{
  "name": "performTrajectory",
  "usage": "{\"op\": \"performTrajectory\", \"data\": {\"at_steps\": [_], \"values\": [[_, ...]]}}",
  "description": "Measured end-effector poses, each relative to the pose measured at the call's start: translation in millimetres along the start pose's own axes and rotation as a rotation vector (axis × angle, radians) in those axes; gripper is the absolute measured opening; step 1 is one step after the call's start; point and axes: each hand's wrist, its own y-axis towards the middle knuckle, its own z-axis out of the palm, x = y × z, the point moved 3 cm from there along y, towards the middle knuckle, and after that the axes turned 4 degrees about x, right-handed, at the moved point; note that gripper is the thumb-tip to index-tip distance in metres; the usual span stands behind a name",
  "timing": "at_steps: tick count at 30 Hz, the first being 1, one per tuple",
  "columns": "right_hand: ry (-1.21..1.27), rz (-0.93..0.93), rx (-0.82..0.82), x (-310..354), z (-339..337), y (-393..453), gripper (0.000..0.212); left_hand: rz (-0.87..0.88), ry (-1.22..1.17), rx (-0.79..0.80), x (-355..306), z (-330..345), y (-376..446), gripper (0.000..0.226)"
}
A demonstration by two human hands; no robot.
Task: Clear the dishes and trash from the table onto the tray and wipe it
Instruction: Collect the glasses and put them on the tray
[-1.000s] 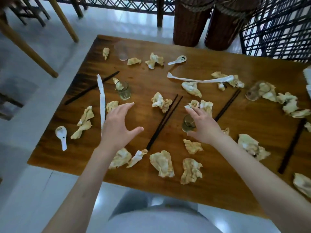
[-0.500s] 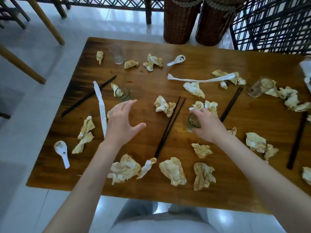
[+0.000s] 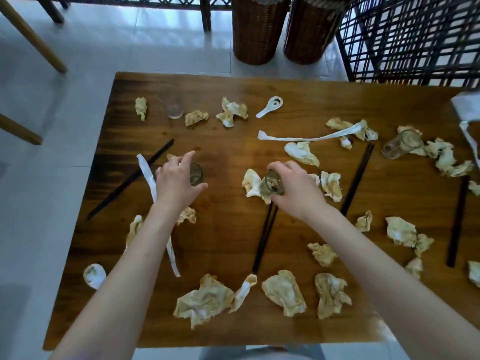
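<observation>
The wooden table (image 3: 223, 237) is littered with several crumpled, stained napkins such as one (image 3: 204, 301) near the front edge. My left hand (image 3: 175, 184) curls round a small glass (image 3: 196, 174) standing at the left centre, thumb on its near side and fingers over the far side. My right hand (image 3: 296, 189) grips a second small glass (image 3: 271, 187), held tilted above a napkin and a pair of black chopsticks (image 3: 263, 241). No tray is in view.
A tall clear glass (image 3: 170, 102) stands at the far left and a tipped glass (image 3: 398, 145) lies at the right. White spoons (image 3: 270, 106) (image 3: 94, 275), more chopsticks (image 3: 130, 179) (image 3: 357, 175) (image 3: 457, 222) and paper strips (image 3: 306, 137) lie about. Wicker baskets (image 3: 257, 29) stand beyond the table.
My left hand reached forward and closed round the left small glass. My right hand lifted its glass and carried it left, tilting it. The view shifted forward over the table.
</observation>
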Motion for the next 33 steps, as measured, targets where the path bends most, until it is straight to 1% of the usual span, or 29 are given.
{"op": "performTrajectory", "data": {"at_steps": [3, 6, 11, 17, 21, 24, 27, 30, 33], "values": [[-0.006, 0.001, -0.004, 4, 1, 6, 0.060, 0.006, -0.014, 0.038, 4, 4, 5, 0.080], [0.001, 0.001, -0.007, 5, 2, 6, 0.060, -0.003, -0.090, 0.055, 6, 5, 4, 0.074], [0.031, 0.015, -0.025, 5, -4, -3, 0.058, -0.004, -0.169, 0.027, -1, -2, -7, 0.061], [0.042, 0.034, -0.077, -5, -14, -30, 0.058, 0.070, -0.168, -0.023, -26, -15, -33, 0.061], [0.054, 0.052, -0.138, -24, -21, -61, 0.060, 0.121, -0.145, -0.042, -57, -22, -58, 0.066], [0.076, 0.078, -0.193, -46, -26, -94, 0.064, 0.197, -0.137, -0.049, -89, -22, -79, 0.067], [0.085, 0.119, -0.242, -75, -31, -134, 0.067, 0.277, -0.145, -0.040, -130, -18, -102, 0.064], [0.090, 0.195, -0.287, -114, -37, -184, 0.065, 0.345, -0.146, 0.008, -180, -8, -131, 0.065], [0.089, 0.264, -0.326, -153, -41, -233, 0.064, 0.425, -0.151, 0.022, -230, 3, -163, 0.064]]}}
